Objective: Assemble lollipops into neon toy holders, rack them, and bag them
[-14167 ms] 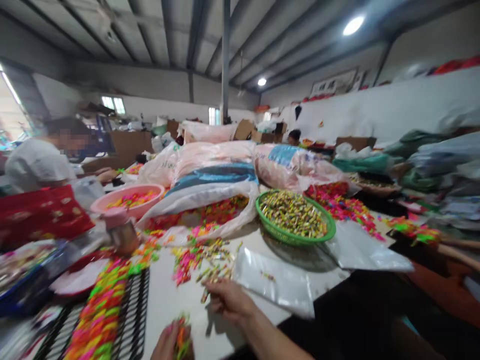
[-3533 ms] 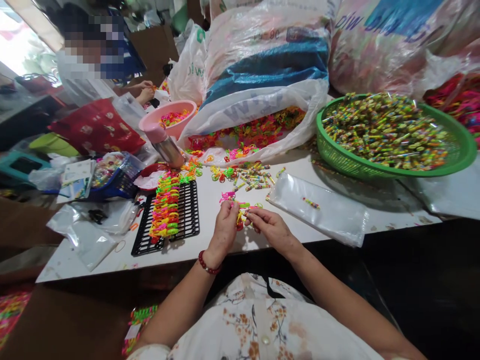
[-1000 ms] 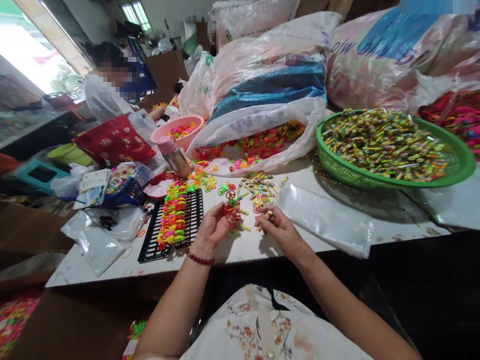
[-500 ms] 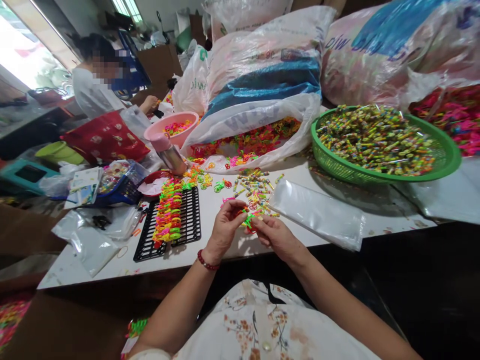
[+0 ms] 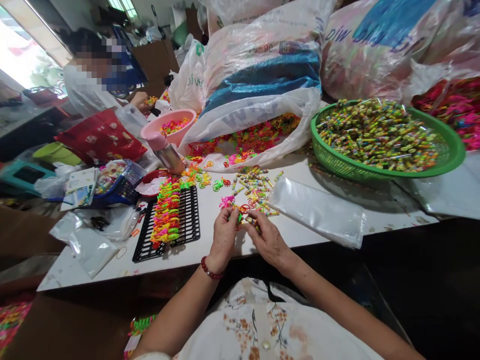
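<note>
Over the front of the white table, my left hand (image 5: 224, 234) pinches a small green plastic toy (image 5: 240, 218), mostly covered by the fingers. My right hand (image 5: 268, 239) is closed beside it, holding a small patterned tube (image 5: 257, 227) between thumb and fingers. Just beyond both hands lie loose patterned tubes (image 5: 255, 179), a pink plastic piece (image 5: 227, 201) and a red one with a round wheel shape. To the left, a black slotted rack (image 5: 190, 212) bears a row of bright plastic toys (image 5: 165, 210).
A green basket (image 5: 388, 172) heaped with patterned tubes stands at right, near clear plastic bags (image 5: 318, 212). Behind are an open sack (image 5: 262, 107) of plastic pieces, a pink basin (image 5: 189, 125) and a flask (image 5: 168, 154). Another person (image 5: 88, 87) sits at far left.
My hands have moved slightly apart and lower. A patterned tube now shows in my right hand, while the green toy stays in my left.
</note>
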Motion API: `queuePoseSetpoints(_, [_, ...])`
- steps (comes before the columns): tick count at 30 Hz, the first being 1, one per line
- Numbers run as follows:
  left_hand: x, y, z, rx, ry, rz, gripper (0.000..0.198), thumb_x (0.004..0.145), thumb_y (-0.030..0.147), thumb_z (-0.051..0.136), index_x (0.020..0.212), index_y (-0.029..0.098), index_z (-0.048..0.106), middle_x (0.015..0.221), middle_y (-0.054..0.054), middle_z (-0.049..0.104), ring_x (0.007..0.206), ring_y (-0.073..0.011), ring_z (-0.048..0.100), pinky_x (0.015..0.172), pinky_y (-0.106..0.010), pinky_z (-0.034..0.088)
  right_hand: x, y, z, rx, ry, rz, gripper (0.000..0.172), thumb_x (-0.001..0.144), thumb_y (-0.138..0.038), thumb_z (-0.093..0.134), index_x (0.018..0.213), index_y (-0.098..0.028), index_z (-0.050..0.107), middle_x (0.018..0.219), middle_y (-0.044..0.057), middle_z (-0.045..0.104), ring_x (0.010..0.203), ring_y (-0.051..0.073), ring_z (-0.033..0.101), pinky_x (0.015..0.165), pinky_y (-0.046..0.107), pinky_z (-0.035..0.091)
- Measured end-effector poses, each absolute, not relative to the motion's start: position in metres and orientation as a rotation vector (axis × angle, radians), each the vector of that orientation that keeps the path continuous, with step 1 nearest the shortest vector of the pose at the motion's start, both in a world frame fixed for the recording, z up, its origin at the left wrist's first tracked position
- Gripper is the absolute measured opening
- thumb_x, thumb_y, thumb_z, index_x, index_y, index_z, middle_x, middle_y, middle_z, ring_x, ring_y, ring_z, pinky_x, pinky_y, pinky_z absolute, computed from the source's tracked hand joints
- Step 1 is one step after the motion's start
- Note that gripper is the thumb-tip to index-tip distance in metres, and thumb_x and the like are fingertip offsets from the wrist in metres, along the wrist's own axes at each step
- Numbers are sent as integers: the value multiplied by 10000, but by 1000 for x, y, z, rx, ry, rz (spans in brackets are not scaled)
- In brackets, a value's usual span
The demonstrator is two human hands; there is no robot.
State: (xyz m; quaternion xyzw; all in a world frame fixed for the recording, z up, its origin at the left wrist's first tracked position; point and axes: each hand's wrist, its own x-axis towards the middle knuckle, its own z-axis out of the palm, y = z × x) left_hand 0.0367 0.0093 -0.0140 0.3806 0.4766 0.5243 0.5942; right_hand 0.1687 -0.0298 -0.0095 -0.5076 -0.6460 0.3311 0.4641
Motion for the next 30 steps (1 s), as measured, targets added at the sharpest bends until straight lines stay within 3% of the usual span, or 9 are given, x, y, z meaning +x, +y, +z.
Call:
queuePoseSetpoints(5, [38, 10, -14, 693, 1099, 1213, 449, 716, 550, 749, 847, 166, 556, 683, 25, 585, 557, -68, 494, 546, -193, 392, 177, -24, -11, -1247, -1528, 922, 244, 955, -363, 487, 1079, -242, 659, 1021, 73, 672, 987, 230, 612, 922, 389, 468])
queuePoseSetpoints(8, [43, 6, -10, 657, 1047, 1192, 469, 712, 555, 748, 870, 174, 526, 673, 31, 579, 555, -74, 511, 544, -198, 403, 177, -21, -18, -1266, -1432, 1019, 224, 926, -395, 551, 1040, -241, 666, 995, 51, 691, 922, 213, 630, 849, 357, 490])
queuePoseSetpoints(11, [47, 3, -9, 702, 1036, 1176, 435, 749, 534, 721, 887, 182, 506, 690, 43, 554, 549, -72, 502, 514, -197, 389, 174, -22, -24, -1254, -1324, 1098, 230, 914, -433, 576, 998, -234, 656, 919, 30, 691, 840, 193, 634, 769, 322, 500])
queuePoseSetpoints(17, [46, 2, -9, 867, 1044, 1155, 335, 826, 480, 660, 886, 193, 497, 650, 74, 477, 492, -49, 420, 471, -180, 338, 174, -23, -25, -1209, -1258, 1114, 232, 876, -401, 641, 1014, -216, 663, 944, 27, 702, 839, 179, 636, 775, 300, 494])
queuePoseSetpoints(22, [48, -2, -11, 943, 1082, 1164, 306, 853, 479, 626, 880, 203, 498, 638, 77, 454, 486, -54, 401, 463, -180, 333, 173, -23, -22, -1175, -1091, 1193, 272, 781, -433, 737, 911, -208, 657, 863, 18, 691, 768, 165, 614, 715, 282, 487])
queuePoseSetpoints(28, [50, -1, -17, 916, 1148, 1199, 377, 855, 461, 629, 1130, 225, 524, 670, 72, 475, 485, -59, 410, 462, -182, 331, 173, -23, -21, -1143, -955, 1317, 334, 710, -483, 785, 833, -208, 642, 729, -19, 630, 632, 127, 534, 620, 266, 446])
queuePoseSetpoints(30, [49, -1, -17, 938, 1152, 1195, 377, 857, 473, 623, 1127, 219, 550, 664, 67, 475, 489, -62, 405, 463, -184, 329, 172, -23, -22, -1152, -940, 1313, 342, 706, -492, 786, 826, -208, 637, 713, -23, 619, 625, 126, 527, 612, 266, 440])
